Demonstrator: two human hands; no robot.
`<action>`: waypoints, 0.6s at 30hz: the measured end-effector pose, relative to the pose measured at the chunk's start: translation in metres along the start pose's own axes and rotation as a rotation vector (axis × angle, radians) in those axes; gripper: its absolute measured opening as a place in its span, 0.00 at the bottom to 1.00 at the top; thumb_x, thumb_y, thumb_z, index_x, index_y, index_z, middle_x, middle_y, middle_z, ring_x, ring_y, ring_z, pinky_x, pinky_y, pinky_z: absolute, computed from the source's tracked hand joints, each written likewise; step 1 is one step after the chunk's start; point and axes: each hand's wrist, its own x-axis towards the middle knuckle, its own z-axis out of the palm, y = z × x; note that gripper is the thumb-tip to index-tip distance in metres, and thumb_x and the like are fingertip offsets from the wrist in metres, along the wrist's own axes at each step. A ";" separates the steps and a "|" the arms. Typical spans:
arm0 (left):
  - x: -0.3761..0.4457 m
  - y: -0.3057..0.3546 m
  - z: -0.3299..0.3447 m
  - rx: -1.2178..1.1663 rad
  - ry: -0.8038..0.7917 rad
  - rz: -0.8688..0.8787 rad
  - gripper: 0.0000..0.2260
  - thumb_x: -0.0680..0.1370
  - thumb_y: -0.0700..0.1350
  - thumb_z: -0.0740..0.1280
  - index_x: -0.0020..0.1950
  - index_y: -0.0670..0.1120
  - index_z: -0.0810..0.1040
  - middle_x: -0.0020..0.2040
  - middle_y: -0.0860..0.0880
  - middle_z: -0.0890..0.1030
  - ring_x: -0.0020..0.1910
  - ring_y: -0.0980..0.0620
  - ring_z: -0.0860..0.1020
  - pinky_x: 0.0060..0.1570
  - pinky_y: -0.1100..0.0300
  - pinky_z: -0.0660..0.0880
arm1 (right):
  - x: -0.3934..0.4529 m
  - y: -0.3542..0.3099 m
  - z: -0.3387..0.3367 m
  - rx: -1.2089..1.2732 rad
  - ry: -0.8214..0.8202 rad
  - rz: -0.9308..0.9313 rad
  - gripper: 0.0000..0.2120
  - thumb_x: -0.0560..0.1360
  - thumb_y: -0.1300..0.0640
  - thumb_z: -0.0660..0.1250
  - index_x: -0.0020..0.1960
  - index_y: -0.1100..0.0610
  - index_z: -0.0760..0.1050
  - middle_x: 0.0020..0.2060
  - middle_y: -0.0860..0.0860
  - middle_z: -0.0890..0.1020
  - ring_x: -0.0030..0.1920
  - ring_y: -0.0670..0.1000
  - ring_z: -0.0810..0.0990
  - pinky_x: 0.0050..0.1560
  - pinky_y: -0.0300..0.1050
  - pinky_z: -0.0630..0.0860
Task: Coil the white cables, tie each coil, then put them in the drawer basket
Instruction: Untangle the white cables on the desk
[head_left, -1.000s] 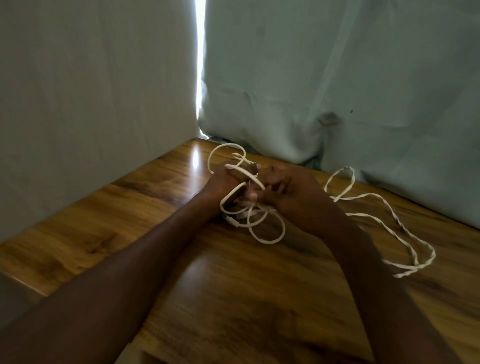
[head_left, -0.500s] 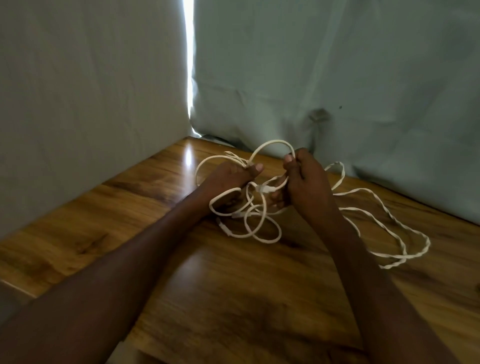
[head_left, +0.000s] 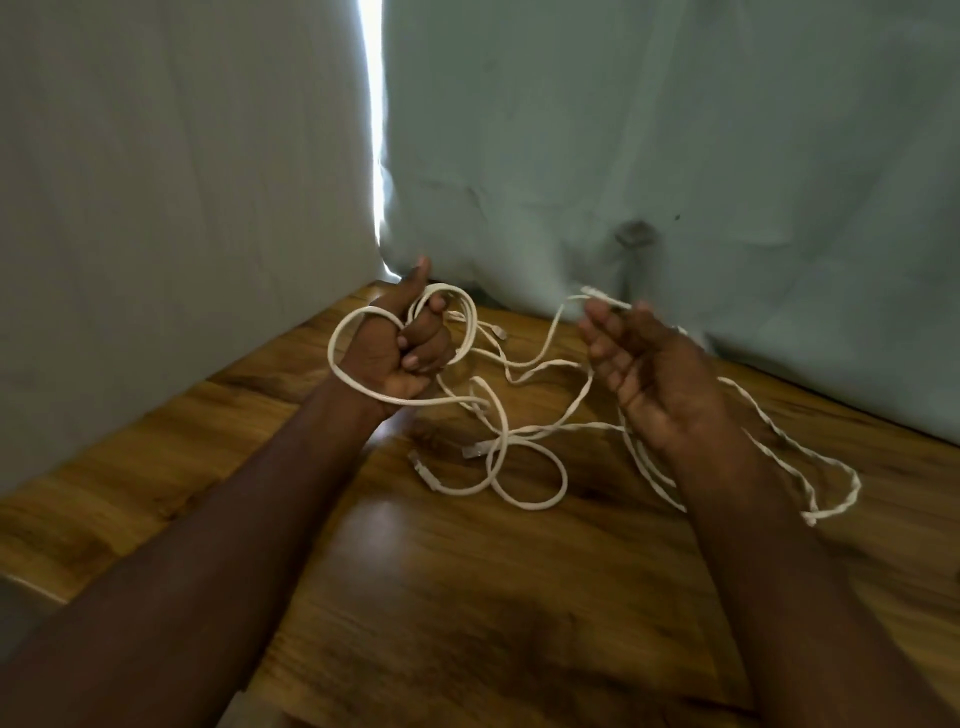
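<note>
Several white cables lie tangled on the wooden table (head_left: 467, 597). My left hand (head_left: 400, 353) is raised with its thumb up and grips a few loops of white cable (head_left: 470, 322); one wide loop hangs round the wrist. My right hand (head_left: 654, 384) is lifted to the right, fingers loosely curled, and holds a cable end (head_left: 597, 295) at its fingertips. Slack strands sag between the two hands. Loose loops with connector ends (head_left: 558, 483) rest on the table below them. A twisted cable strand (head_left: 852, 488) trails behind my right forearm.
Pale fabric sheets (head_left: 675, 130) hang close behind and to the left of the table, with a bright gap (head_left: 375, 130) between them. The table's near left edge (head_left: 31, 584) shows at lower left. No drawer basket is in view.
My hands have moved apart: the left rose with its loops, the right swung out to the right, pulling a cable end. The tangle has spread out over the table.
</note>
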 end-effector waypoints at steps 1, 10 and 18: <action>-0.001 0.000 0.001 -0.041 0.020 0.015 0.23 0.86 0.57 0.56 0.37 0.43 0.72 0.18 0.52 0.60 0.14 0.56 0.59 0.20 0.63 0.51 | -0.001 0.007 0.006 -0.246 0.021 -0.035 0.06 0.84 0.60 0.64 0.58 0.60 0.78 0.48 0.57 0.88 0.44 0.52 0.88 0.35 0.41 0.82; -0.001 0.004 -0.012 -0.308 0.311 0.234 0.20 0.86 0.52 0.57 0.37 0.44 0.69 0.17 0.53 0.60 0.14 0.55 0.59 0.16 0.64 0.55 | -0.025 0.048 0.036 -1.180 -0.367 -0.730 0.03 0.77 0.51 0.74 0.49 0.49 0.83 0.40 0.41 0.82 0.42 0.43 0.80 0.43 0.44 0.78; 0.006 -0.004 -0.012 -0.203 0.238 0.106 0.21 0.87 0.53 0.56 0.37 0.45 0.68 0.17 0.53 0.61 0.14 0.57 0.60 0.17 0.65 0.56 | -0.015 0.064 0.025 -1.417 -0.356 -0.690 0.13 0.77 0.60 0.69 0.56 0.45 0.79 0.43 0.43 0.83 0.41 0.44 0.81 0.44 0.53 0.81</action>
